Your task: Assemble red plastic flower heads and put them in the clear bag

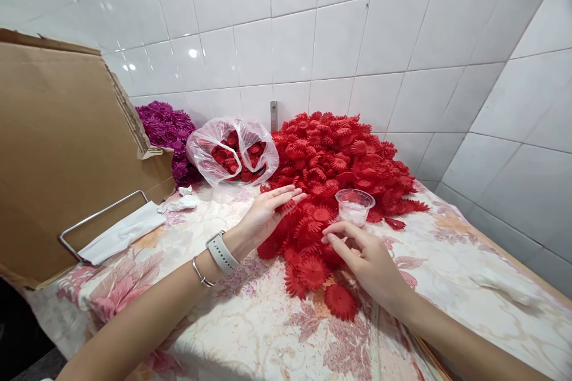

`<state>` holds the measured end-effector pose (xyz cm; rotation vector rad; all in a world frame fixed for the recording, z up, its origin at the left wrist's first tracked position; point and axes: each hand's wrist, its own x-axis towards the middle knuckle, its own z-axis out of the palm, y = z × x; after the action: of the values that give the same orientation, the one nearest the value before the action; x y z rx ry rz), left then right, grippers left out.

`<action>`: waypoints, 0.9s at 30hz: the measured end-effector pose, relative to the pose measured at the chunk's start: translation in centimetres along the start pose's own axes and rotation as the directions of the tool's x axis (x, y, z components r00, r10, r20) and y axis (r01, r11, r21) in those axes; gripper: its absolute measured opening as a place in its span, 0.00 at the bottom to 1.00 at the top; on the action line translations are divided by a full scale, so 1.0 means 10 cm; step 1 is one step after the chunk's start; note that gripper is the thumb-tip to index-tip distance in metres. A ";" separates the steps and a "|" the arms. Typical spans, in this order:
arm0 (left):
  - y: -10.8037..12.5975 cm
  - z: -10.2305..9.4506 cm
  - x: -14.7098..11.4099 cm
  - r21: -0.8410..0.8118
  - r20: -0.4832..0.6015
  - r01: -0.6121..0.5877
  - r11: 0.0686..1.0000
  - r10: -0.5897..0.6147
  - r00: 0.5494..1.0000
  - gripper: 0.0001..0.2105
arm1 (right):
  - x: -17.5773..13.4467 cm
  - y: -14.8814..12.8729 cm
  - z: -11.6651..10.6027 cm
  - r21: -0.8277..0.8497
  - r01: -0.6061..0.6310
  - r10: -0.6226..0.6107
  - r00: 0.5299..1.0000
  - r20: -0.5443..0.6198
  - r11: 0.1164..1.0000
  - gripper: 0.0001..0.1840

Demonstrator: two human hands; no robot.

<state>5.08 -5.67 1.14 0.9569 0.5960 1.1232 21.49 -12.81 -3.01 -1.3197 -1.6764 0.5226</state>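
Observation:
Red fabric flower pieces (pixel 313 271) with fringed petals lie loose on the cloth around both hands. My left hand (pixel 272 208) is open, palm turned to the right, fingers stretched out beside these pieces. A pale watch and a bracelet are on that wrist. Over the right side of the loose pieces, my right hand (pixel 360 253) has its thumb and forefinger pinched together; whatever is between them, if anything, is too small to make out. Just behind it stands a clear plastic cup (pixel 355 207) with something whitish inside. One red flower piece (pixel 340 302) lies nearest to me.
A large red flower heap (pixel 335 152) rests against the tiled wall. Left of it sit a clear plastic bag (pixel 210 155) of red pieces and a purple flower heap (pixel 165 125). A cardboard box (pixel 67 149), white paper (pixel 123 232) and wire frame stand at left on the floral tablecloth (pixel 250 333).

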 end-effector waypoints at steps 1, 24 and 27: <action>0.00 0.00 0.00 0.000 0.000 0.002 1.000 -0.002 1.000 0.10 | 0.00 0.00 0.00 0.003 -0.004 0.004 1.000 0.000 1.000 0.11; -0.14 0.27 -0.52 0.447 0.305 -0.135 0.884 -0.008 0.952 0.13 | -0.09 -0.12 0.03 -0.258 0.489 -0.525 0.847 -0.089 0.833 0.07; -0.12 0.29 -0.48 0.474 0.234 -0.142 0.869 0.031 0.972 0.09 | -0.08 -0.08 0.01 -0.321 0.408 -0.479 0.859 -0.182 0.855 0.11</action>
<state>6.30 -11.23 1.19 1.5400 0.6746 0.9407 21.00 -13.77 -2.71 -1.0705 -1.7992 -0.1586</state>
